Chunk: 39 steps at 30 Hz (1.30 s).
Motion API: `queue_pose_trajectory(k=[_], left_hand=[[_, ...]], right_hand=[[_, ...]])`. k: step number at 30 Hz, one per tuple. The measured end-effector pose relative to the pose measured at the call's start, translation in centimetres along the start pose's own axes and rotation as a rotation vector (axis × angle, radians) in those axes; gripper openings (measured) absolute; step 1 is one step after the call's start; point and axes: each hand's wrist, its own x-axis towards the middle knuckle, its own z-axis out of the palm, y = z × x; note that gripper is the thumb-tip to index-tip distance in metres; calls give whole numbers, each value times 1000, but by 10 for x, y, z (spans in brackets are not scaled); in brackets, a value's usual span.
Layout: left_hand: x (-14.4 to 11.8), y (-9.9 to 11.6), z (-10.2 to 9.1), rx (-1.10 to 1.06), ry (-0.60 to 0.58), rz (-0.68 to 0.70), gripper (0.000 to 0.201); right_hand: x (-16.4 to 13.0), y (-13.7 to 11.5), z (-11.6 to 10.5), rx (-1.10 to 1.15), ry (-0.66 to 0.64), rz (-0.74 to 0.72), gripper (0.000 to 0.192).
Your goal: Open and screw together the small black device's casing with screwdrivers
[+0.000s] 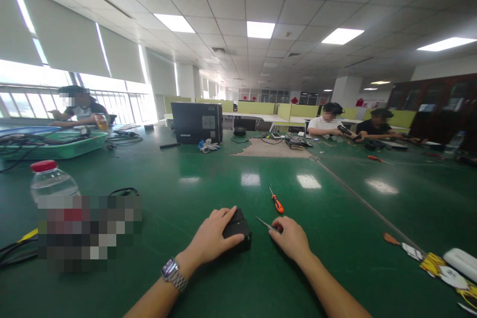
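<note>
My left hand, with a metal watch on its wrist, lies on top of a small black box-shaped device on the green table and holds it down. My right hand is closed around a thin metal-tipped tool whose tip points left toward the device. An orange-handled screwdriver lies loose on the table just beyond my right hand.
A clear bottle with a red cap stands at the left, with black cables beside it. Further back stand a black laptop and a green basket. Three seated people work at the far edges. Small items lie at the right.
</note>
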Motion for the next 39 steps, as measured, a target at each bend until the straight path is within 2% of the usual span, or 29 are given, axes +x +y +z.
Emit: queue_pose_trajectory(k=[8, 15, 28, 34, 39], left_hand=[[-3, 6, -3, -20, -53, 83, 73], [-4, 8, -1, -12, 6, 139, 69], [-2, 3, 3, 72, 14, 97, 67], [-4, 6, 0, 72, 36, 205, 57], [-3, 10, -3, 54, -8, 266, 48]], right_hand=[[0, -1, 0, -20, -5, 3, 15], [0, -1, -1, -20, -10, 5, 15], [0, 0, 0, -10, -11, 0, 16], [-1, 1, 1, 4, 2, -15, 15], [0, 2, 2, 1, 8, -17, 16]])
